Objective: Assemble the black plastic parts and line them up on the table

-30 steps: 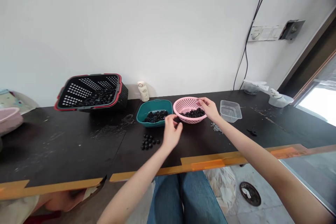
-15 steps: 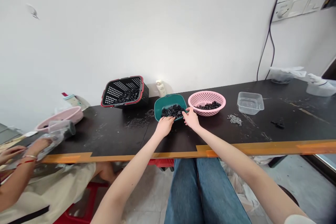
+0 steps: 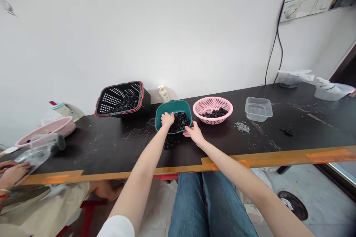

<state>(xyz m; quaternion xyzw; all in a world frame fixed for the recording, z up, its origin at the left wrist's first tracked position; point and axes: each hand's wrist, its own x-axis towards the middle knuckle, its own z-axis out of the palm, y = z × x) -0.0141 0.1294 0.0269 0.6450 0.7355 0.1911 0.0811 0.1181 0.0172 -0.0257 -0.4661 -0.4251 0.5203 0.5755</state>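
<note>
A teal plastic basket (image 3: 157, 117) holds small round black parts (image 3: 182, 118). My left hand (image 3: 167, 120) reaches over its front rim into its left side. Its thumb and fingers look apart, with the fingertips close to the basket's floor; I see nothing held in them. My right hand (image 3: 195, 133) grips the front right corner of the basket, fingers against the outside and thumb at the rim. Several loose black parts (image 3: 168, 143) lie on the table just in front of the basket. Beside it stands a pink colander (image 3: 213, 120) with more black parts inside.
On the black table (image 3: 111, 148) stand a black basket with a red rim (image 3: 143, 98), a white bottle (image 3: 163, 94) and a clear tub (image 3: 258, 111). Grey pin-like pieces (image 3: 242, 127) lie near the tub. At far left, another person's hands (image 3: 13, 174) handle a plastic bag (image 3: 39, 153).
My left hand has moved from the basket's front rim into its left side. My right hand has shifted lower on the corner. Loose black parts now show on the table in front. The view has turned slightly right.
</note>
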